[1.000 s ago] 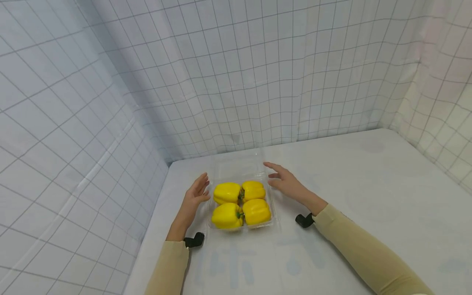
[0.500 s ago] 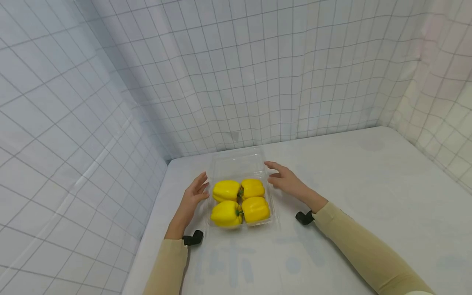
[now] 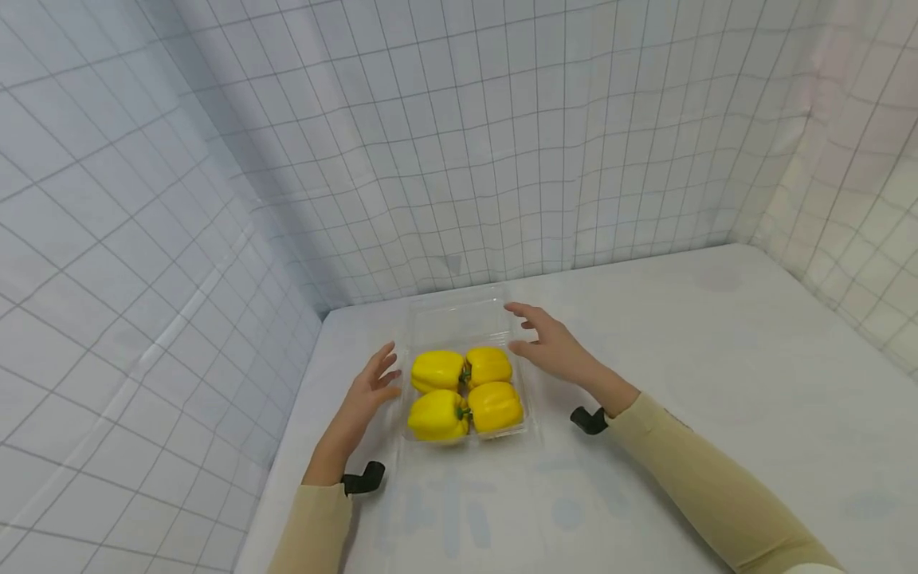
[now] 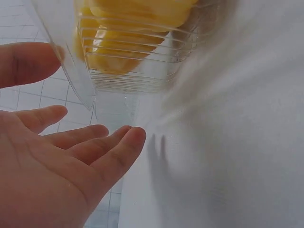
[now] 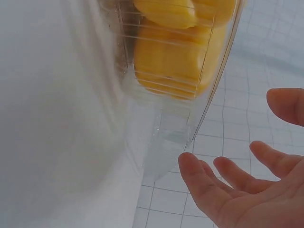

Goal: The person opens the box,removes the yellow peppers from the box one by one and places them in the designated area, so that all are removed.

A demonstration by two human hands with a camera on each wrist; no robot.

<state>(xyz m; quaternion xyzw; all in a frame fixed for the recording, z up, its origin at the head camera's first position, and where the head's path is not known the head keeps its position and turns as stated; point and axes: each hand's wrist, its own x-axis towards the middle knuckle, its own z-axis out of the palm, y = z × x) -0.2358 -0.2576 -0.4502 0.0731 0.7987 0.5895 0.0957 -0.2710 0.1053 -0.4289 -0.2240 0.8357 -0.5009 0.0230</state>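
On my head feed the clear box (image 3: 519, 371) of yellow peppers (image 3: 437, 371) sits near 6 o'clock, lid (image 3: 459, 320) open toward the curtain (image 3: 466, 183) at 12, roomy table (image 3: 681, 359) out at 3, left hand (image 3: 358, 402) (box's 9) and right hand (image 3: 552, 343) (its 2) loosely spread, holding nothing. Left wrist: thumb (image 4: 31, 64) overlaps the box edge, can't tell if touching, so a nudge might skid it. Right wrist: fingertip (image 5: 191, 164) near an edge, could snag the lid.

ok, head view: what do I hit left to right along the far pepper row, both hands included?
Left hand → far-left yellow pepper → far-right yellow pepper → right hand.
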